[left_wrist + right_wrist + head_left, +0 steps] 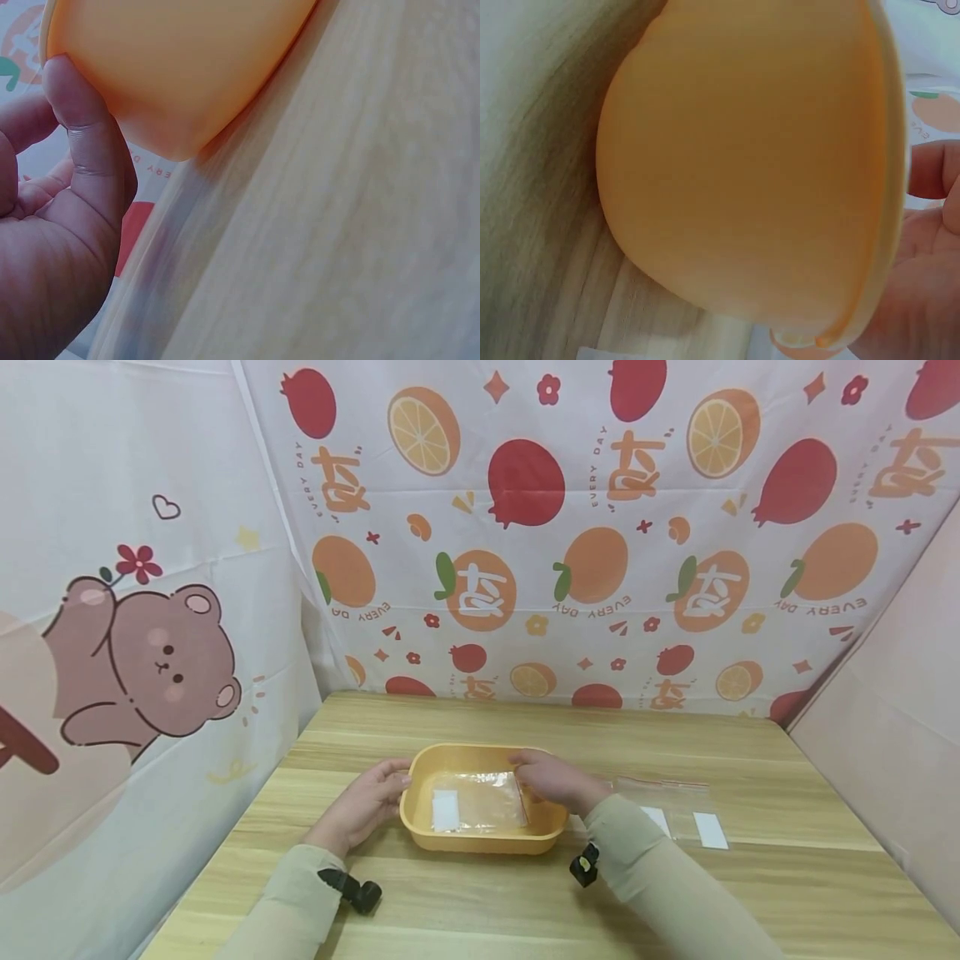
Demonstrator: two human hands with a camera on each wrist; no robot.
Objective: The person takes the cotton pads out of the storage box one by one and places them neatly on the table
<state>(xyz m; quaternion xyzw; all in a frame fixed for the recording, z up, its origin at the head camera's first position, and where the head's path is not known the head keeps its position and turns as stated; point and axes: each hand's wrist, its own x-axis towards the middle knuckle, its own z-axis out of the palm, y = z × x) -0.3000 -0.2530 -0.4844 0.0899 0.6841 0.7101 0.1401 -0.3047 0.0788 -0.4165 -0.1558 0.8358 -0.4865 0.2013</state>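
Observation:
A yellow plastic basin (487,843) stands on the table. Its left end is held by my left hand (367,802), the thumb (79,97) against the rim in the left wrist view. Inside the basin is a clear zip-lock bag (486,802) with a white label (446,811) at its left and a red zip line at its right. My right hand (558,779) reaches over the right end and pinches the bag by its zip edge. In the right wrist view the basin wall (742,165) hides those fingertips.
More clear zip-lock bags (682,802) with white labels (710,831) lie on the wooden table (465,910) to the right of the basin, partly behind my right forearm. Printed cloths (585,493) hang behind the table and at both sides.

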